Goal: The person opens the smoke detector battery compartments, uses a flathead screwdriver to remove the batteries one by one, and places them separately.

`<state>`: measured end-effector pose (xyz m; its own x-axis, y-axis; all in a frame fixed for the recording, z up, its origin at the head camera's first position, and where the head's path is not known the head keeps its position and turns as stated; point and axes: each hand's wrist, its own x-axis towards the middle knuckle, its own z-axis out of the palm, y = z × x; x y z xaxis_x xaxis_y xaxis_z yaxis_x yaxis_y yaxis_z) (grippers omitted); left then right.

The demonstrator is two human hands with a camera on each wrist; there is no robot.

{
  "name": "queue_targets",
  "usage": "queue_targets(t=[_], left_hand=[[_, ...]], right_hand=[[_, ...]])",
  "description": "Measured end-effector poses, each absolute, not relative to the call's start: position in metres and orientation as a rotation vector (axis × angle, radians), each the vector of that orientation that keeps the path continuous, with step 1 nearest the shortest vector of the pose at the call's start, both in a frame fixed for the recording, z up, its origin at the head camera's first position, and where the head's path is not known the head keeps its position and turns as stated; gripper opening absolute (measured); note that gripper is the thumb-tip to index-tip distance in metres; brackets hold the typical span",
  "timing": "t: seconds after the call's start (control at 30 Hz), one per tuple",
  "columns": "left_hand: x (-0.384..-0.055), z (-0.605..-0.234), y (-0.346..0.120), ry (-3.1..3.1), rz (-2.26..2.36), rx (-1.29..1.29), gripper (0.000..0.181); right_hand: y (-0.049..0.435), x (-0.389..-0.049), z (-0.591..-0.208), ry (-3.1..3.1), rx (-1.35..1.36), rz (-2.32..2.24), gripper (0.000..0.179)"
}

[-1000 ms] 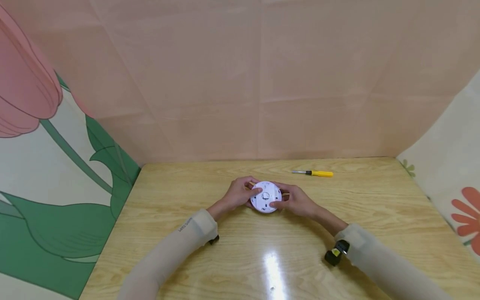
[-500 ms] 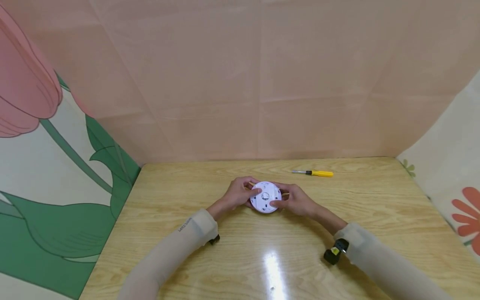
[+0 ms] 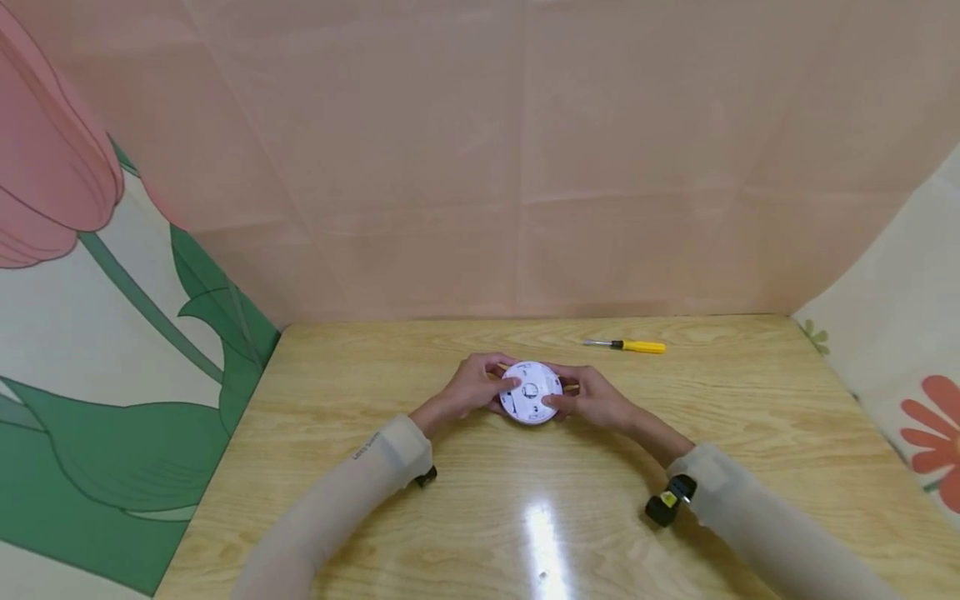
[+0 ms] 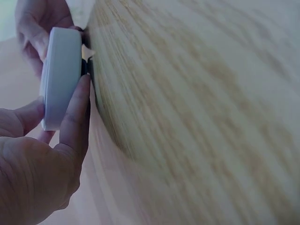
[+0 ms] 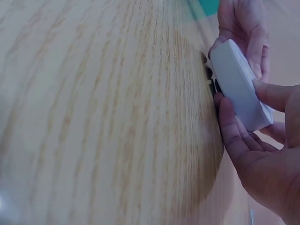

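A round white smoke detector (image 3: pixel 530 410) is held between both hands near the middle of the table, its slotted back face with a central ring turned up. My left hand (image 3: pixel 474 387) grips its left rim, thumb on the face and fingers underneath. From the right, my right hand (image 3: pixel 596 400) grips the opposite rim, its thumb pressing the lower right of the face. The left wrist view shows the detector's smooth side wall (image 4: pixel 63 79) edge-on, just above the tabletop. In the right wrist view the detector (image 5: pixel 239 89) is tilted between the fingers; its underside is mostly hidden.
Behind the right hand lies a screwdriver (image 3: pixel 637 347) with a yellow handle, its shaft pointing left. The wooden table (image 3: pixel 360 358) ends at a pink cloth backdrop (image 3: pixel 517 208). Flower-printed panels (image 3: pixel 97 450) stand at the sides.
My right thumb has slid slightly up along the face, and the slots of the back face have turned a little counterclockwise. My left hand keeps nearly the same hold.
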<state>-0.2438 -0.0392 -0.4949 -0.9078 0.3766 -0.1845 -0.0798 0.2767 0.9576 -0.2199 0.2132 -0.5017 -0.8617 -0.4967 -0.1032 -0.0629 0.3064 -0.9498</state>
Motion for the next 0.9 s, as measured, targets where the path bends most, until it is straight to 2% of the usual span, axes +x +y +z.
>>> queue_targets(t=[0.47, 0.9], left_hand=[[-0.2434, -0.4949, -0.0388, 2.102, 1.669, 0.248, 0.026], [-0.2432, -0.4984, -0.0406, 2.185, 1.587, 0.398, 0.033]], right_hand=[[0.2145, -0.2187, -0.5007, 2.265, -0.460, -1.483, 0.065], [0.2183, -0.2183, -0.5017, 2.316, -0.486, -1.452, 0.064]])
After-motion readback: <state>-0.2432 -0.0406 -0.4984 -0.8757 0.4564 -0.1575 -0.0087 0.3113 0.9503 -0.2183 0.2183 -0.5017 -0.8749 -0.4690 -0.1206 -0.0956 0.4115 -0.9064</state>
